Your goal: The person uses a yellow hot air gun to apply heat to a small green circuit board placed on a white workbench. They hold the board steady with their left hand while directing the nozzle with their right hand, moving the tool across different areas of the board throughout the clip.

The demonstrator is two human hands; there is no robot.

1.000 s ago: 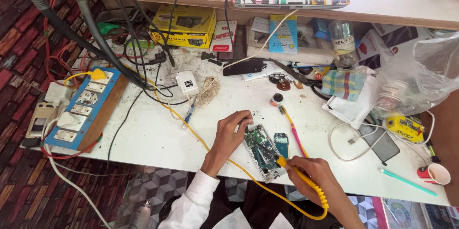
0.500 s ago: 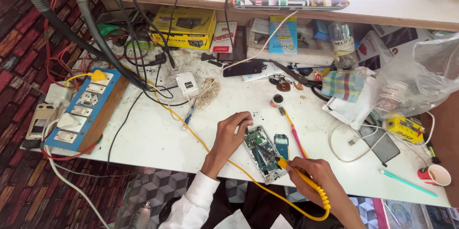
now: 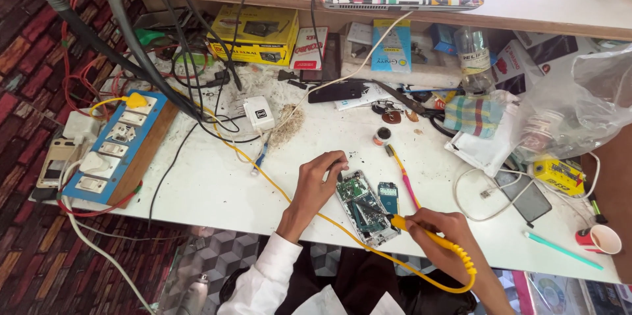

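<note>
Yellow-handled soldering iron: gripped in right hand, tip on opened green-board phone. Left hand: fingers pinning phone's upper edge to white desk, between both hands.

An opened phone, circuit board bared, lies flat under a yellow soldering iron.

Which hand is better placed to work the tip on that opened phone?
Probably the right hand: it holds the yellow soldering iron, tip over the opened phone. The left hand steadies the phone's top edge.
</note>
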